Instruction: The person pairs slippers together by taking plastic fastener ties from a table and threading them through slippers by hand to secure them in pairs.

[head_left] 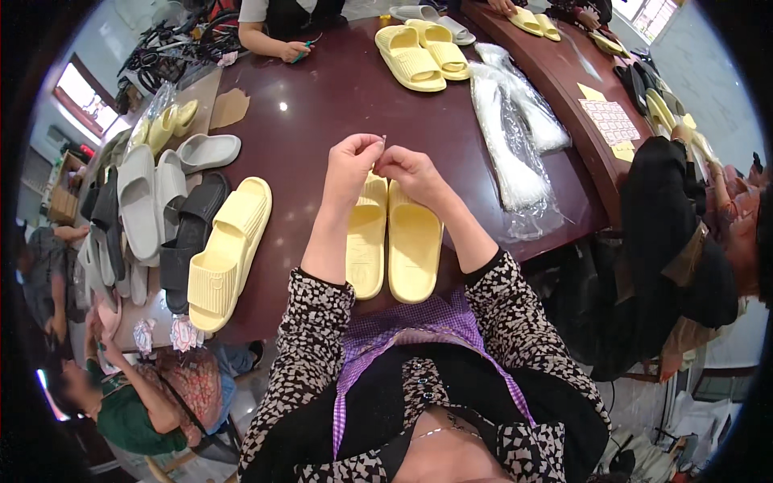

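My left hand [353, 167] and my right hand [411, 172] are raised close together over the front of a pair of yellow slide slippers. The fingertips of both are pinched, and a tiny bit of something shows at the left fingertips, too small to name. Below them the left yellow slipper [366, 255] and the right yellow slipper [414, 256] lie side by side on the dark red table [310, 105], heels toward me. My hands partly hide their straps.
Left are another yellow pair [233, 249], black slippers [179, 270] and grey slippers [138, 201]. Ahead lies a yellow pair [420, 56]; right of it are plastic-wrapped bundles of white strands [515, 157]. Across the table a person's hand [296, 51] holds green-handled scissors [304, 53]. Others sit around.
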A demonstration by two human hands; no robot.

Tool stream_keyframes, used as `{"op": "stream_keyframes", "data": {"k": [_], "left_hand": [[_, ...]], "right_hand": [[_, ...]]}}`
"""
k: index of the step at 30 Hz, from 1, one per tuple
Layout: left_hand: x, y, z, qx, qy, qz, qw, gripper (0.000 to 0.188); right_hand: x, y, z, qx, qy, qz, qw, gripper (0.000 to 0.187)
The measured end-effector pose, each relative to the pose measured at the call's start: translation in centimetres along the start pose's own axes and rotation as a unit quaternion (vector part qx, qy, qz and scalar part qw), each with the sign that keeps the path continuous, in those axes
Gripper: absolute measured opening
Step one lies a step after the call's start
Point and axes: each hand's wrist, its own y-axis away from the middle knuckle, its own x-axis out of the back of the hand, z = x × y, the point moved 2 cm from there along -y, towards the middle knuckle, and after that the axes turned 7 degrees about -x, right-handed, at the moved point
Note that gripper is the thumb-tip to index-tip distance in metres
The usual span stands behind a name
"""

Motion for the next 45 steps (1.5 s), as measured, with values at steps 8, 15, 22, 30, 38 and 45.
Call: {"op": "stream_keyframes", "data": {"k": [8,15,22,30,38,45], "left_hand": [[-0.3,0.2,-1.9,0.054,0.159,-0.02,0.986,0.011],[-0.6,1.0,-2.2,0.085,0.172,-0.038,0.981,0.011],[-0.7,1.6,-2.8,0.103,0.11,-0.067,0.986,0.011],[-0.8,1.8,-2.9,0.087,0.087,-0.05,0.991,0.008],[-0.1,2.3,-2.7,0.082,0.065,-0.04,0.994,0.008],[0.3,2.5,-2.5,0.064,0.038,-0.022,0.997,0.009]], "right_hand": [[0.9,0.7,0.4,-0.006,0.011,-0.015,1.0,0.007],[2.2,0.5,1.2,-0.08,-0.17,0.097,0.977,0.007],[1.5,1.3,1.4,-0.022,-0.073,0.148,0.986,0.009],[1.1,1.8,0.9,0.03,0.036,0.184,0.982,0.011],[0.2,2.1,0.2,0.044,0.06,0.204,0.976,0.011],[-0.4,2.0,0.3,0.048,0.056,0.209,0.975,0.01]]}}
